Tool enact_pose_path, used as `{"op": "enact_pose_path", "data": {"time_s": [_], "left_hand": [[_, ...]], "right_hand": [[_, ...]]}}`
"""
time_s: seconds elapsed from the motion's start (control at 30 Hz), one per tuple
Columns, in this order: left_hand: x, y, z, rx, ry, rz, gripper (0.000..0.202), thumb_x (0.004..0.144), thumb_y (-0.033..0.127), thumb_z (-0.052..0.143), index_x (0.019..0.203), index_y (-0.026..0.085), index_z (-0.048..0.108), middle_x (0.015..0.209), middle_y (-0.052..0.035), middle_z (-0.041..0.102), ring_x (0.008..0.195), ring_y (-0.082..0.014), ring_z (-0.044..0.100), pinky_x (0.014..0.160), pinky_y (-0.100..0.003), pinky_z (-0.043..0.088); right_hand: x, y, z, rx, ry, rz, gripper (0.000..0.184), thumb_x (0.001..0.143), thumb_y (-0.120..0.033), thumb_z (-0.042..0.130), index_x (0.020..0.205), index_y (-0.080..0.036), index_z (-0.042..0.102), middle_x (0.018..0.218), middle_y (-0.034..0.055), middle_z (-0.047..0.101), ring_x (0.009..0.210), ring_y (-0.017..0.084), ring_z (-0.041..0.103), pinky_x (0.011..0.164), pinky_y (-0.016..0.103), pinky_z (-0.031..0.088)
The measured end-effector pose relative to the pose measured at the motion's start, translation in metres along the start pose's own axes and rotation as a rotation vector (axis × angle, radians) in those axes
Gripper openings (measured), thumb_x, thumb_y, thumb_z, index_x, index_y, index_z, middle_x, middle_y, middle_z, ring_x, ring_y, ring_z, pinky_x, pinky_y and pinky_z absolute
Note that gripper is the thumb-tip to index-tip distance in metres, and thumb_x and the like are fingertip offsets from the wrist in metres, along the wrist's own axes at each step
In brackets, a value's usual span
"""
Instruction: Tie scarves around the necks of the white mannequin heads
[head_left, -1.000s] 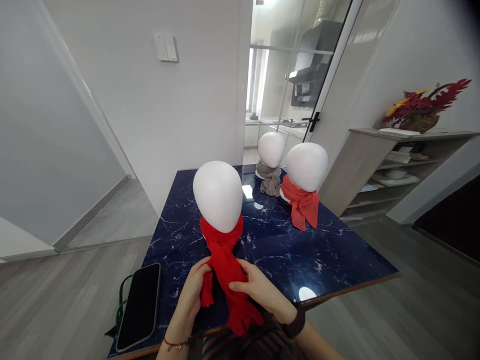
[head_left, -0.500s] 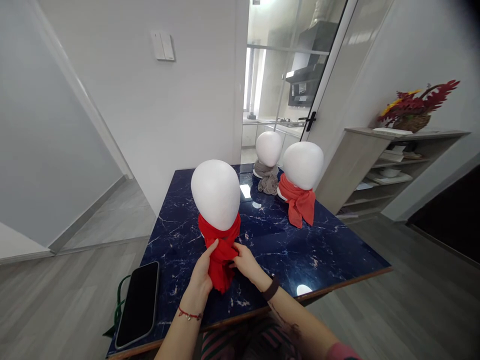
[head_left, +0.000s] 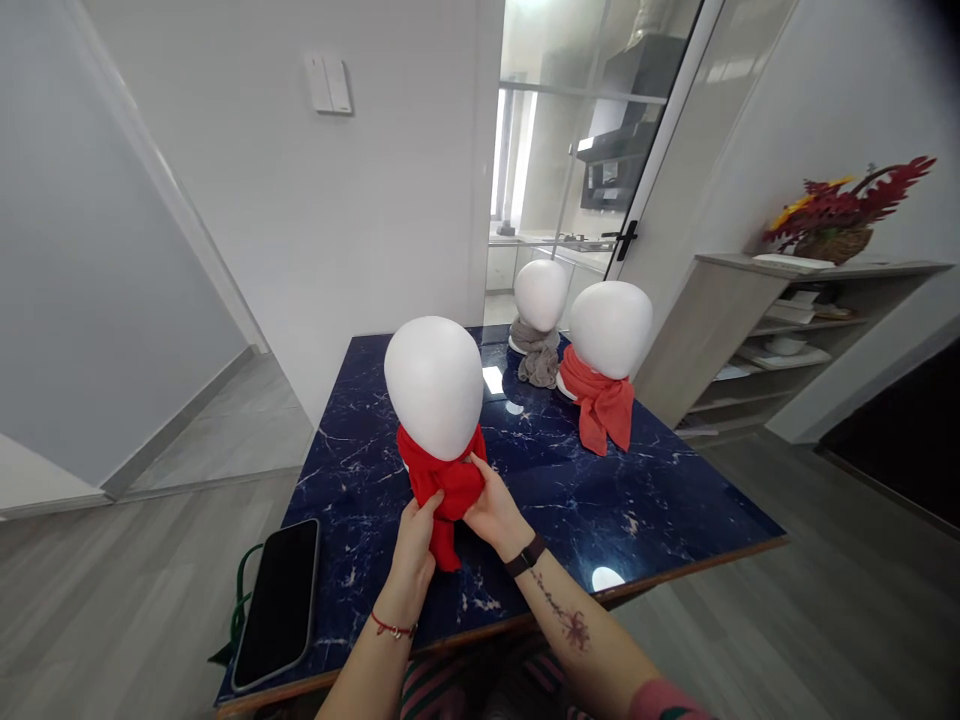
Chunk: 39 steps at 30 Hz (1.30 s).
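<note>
A bright red scarf [head_left: 445, 482] is wrapped around the neck of the nearest white mannequin head [head_left: 435, 385], which stands upright on the dark blue marbled table [head_left: 360, 430]. My left hand [head_left: 414, 538] grips the scarf's front from the left, thumb on top of the cloth. From the right, my right hand [head_left: 495, 507] pinches the scarf just under the chin, its thumb up and the other fingers partly hidden behind the fabric. Between and below the hands, one red end hangs down onto the tabletop.
Farther back stand a white head in a coral scarf [head_left: 598, 395] and a smaller one in a grey scarf [head_left: 536, 352]. A dark-screened phone or tablet [head_left: 277, 605] lies at the table's left edge, a green cord beside it. A shelf [head_left: 757, 345] stands at right.
My right hand has moved up from the scarf's lower front to just under the chin. My left hand has dropped slightly. The red cloth between them is spread wider, with a narrower end hanging.
</note>
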<state>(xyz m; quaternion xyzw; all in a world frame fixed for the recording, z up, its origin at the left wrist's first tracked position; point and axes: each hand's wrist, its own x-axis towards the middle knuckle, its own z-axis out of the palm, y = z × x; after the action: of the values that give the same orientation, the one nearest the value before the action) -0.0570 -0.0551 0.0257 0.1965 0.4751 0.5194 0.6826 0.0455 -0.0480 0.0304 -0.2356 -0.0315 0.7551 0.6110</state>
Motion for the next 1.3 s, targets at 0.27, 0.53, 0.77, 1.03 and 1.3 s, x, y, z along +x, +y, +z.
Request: {"op": "enact_pose_path", "data": {"time_s": [0.27, 0.53, 0.77, 1.03, 1.3], "left_hand": [[0.005, -0.001, 0.002, -0.03, -0.053, -0.109, 0.02, 0.067, -0.004, 0.053, 0.076, 0.011, 0.063, 0.068, -0.0044, 0.07, 0.057, -0.0124, 0.064, 0.058, -0.021, 0.05], [0.008, 0.002, 0.005, -0.089, -0.087, -0.224, 0.022, 0.063, -0.003, 0.049, 0.075, 0.012, 0.06, 0.065, -0.0042, 0.069, 0.053, -0.014, 0.063, 0.057, -0.025, 0.052], [0.009, -0.002, 0.002, -0.1, -0.122, -0.148, 0.023, 0.062, -0.002, 0.054, 0.078, 0.013, 0.063, 0.069, -0.0036, 0.07, 0.058, -0.014, 0.064, 0.061, -0.025, 0.052], [0.006, 0.004, -0.027, 0.154, -0.211, 0.074, 0.04, 0.05, 0.016, 0.08, 0.087, 0.013, 0.065, 0.086, -0.0063, 0.071, 0.076, -0.0166, 0.065, 0.075, -0.027, 0.049], [0.013, 0.008, -0.071, 0.715, 0.097, 0.581, 0.019, 0.066, 0.027, 0.062, 0.083, 0.019, 0.055, 0.08, -0.0014, 0.059, 0.075, -0.0176, 0.058, 0.072, -0.03, 0.045]], "right_hand": [[0.006, 0.006, -0.011, -0.351, 0.119, -0.398, 0.035, 0.069, -0.028, 0.068, 0.102, -0.019, 0.059, 0.1, 0.0055, 0.068, 0.089, 0.02, 0.064, 0.077, 0.032, 0.05], [-0.012, -0.008, -0.03, -1.099, 0.339, -0.87, 0.043, 0.076, -0.041, 0.061, 0.112, -0.018, 0.053, 0.115, 0.0107, 0.059, 0.096, 0.019, 0.057, 0.079, 0.031, 0.047], [-0.009, -0.014, -0.028, -1.214, 0.103, -0.504, 0.035, 0.065, -0.038, 0.071, 0.089, -0.014, 0.067, 0.085, 0.0074, 0.068, 0.076, 0.019, 0.06, 0.068, 0.029, 0.046], [-0.009, -0.048, -0.005, -0.435, 0.264, -0.529, 0.027, 0.067, -0.039, 0.069, 0.082, -0.021, 0.056, 0.06, -0.007, 0.054, 0.042, 0.004, 0.038, 0.042, 0.018, 0.03], [0.031, -0.083, 0.008, -0.23, 0.216, -0.616, 0.02, 0.071, -0.027, 0.067, 0.076, -0.02, 0.049, 0.065, -0.0048, 0.056, 0.053, 0.007, 0.051, 0.052, 0.02, 0.044]]}}
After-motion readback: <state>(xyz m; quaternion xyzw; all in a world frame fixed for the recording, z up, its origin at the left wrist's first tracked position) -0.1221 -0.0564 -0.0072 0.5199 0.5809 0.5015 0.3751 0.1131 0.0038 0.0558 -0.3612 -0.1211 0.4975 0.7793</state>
